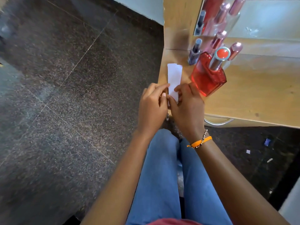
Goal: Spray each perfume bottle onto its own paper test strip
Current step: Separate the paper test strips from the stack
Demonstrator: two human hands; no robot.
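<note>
My left hand (151, 104) and right hand (186, 103) both pinch the paper strips (174, 78); nothing looks sprayed yet (every bottle, red bottle (207, 78) included, stands untouched on the desk (259, 95)).

No words or numbers could be read anywhere. The red perfume bottle (208, 80) showed no label that could be made out. The white paper strip (174, 78) was blank too.
</note>
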